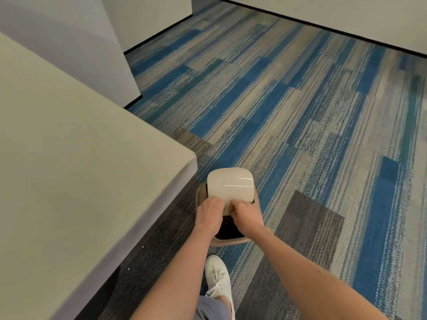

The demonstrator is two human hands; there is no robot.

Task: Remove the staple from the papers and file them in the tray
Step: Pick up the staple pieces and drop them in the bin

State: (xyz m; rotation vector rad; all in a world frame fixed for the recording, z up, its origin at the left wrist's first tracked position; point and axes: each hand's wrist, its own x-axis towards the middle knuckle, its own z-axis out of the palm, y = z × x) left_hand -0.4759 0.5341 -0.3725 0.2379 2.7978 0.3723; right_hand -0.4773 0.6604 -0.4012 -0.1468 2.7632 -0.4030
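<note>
Well, a person is looking down at a small tan bin [231, 241] that stands on the carpet [300, 135]. The bin is just beside the corner of a big pale table [69, 158]. A shiny white lid [230, 184] with round corners covers the far part of the bin. It is tilted, so the near part of the bin is open and looks dark inside [227, 229].

Both hands are over that dark hole, at the near edge of the lid. The left hand [209, 215] has its fingers curled down against the lid's edge. The right hand [248, 218] is close beside it, with its fingers bunched tight together. I cannot tell what either hand is holding. A small pale piece [227, 207] shows between the two hands. It could be paper or just part of the lid; I cannot tell which. A staple would be too small to make out here.

The carpet has long stripes of blue, grey and cream, with darker grey patches near the bin. A white shoe [218, 280] with laces rests on the carpet just in front of the bin, and a bit of grey-blue trouser leg [210, 307] shows near it. Pale walls [69, 31] with a dark strip at the bottom stand at the far side.
</note>
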